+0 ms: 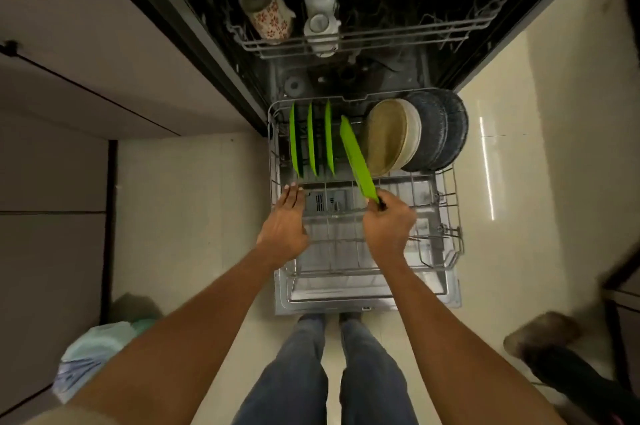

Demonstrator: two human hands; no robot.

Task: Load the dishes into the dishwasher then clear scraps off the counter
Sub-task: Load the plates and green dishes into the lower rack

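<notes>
The dishwasher stands open with its lower rack (446, 216) pulled out over the door. Three green plates (311, 144) stand upright in the rack's back left. My right hand (389, 227) pinches the near edge of a fourth green plate (356, 159), which leans tilted just right of those three. My left hand (285, 220) hovers with straight fingers over the rack's left side, fingertips near the wires. A beige plate (384, 140) and dark grey plates (440, 130) stand at the back right.
The upper rack (415, 33) holds a flowered mug (268, 14) and white cups (320, 14). Cabinet fronts (69, 78) run along the left. A plastic bag (93, 352) lies on the floor at lower left. A dark blurred object (554, 348) sits at lower right.
</notes>
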